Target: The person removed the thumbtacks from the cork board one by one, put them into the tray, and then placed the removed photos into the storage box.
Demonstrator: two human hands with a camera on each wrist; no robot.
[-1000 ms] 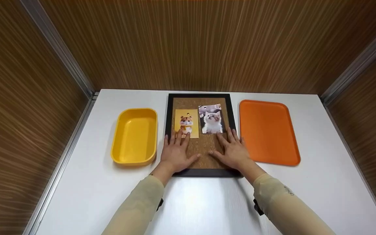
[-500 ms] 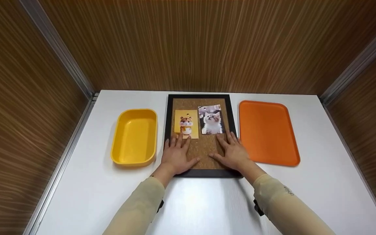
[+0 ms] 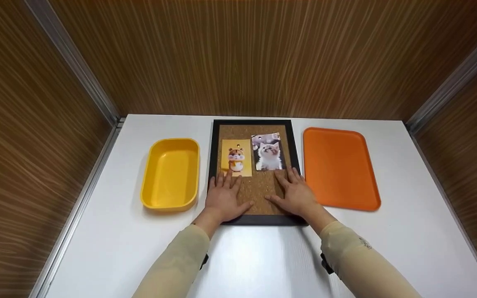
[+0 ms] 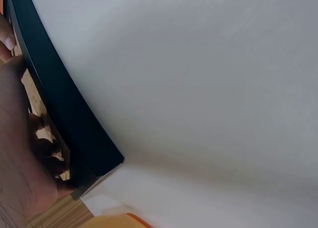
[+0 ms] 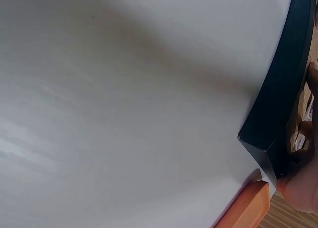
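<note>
Behind the white counter (image 3: 246, 265) rises a tall wood-grain panel (image 3: 238, 58), with similar panels along the left and right sides and grey metal strips where they meet. The counter spreads out below them, carrying everything else, a bright glare at its near part.

At its centre lies a cork board (image 3: 259, 198) in a thick black frame, upright in the view and with its far edge near the back panel. Just to its right is a flat orange tray (image 3: 340, 167) with rounded corners and a low rim. Pale sleeves (image 3: 350, 248) come in from the near side, the right one bearing a small dark mark. Left of the board, a little apart from it, sits a deep yellow tub (image 3: 172, 178).

Both hands are on the lower half of the board, released, fingers spread and holding nothing. The left hand (image 3: 224, 200) covers part of the frame's left side, a fingertip overlapping the bottom of the hamster card; the right hand (image 3: 298, 198) covers part of its right side, index fingertip by the bottom edge of the kitten card.

The kitten card (image 3: 268, 153) is turned slightly; the yellow hamster card (image 3: 236, 155) sits straighter beside it. Near each card's top shows one small round spot.
</note>
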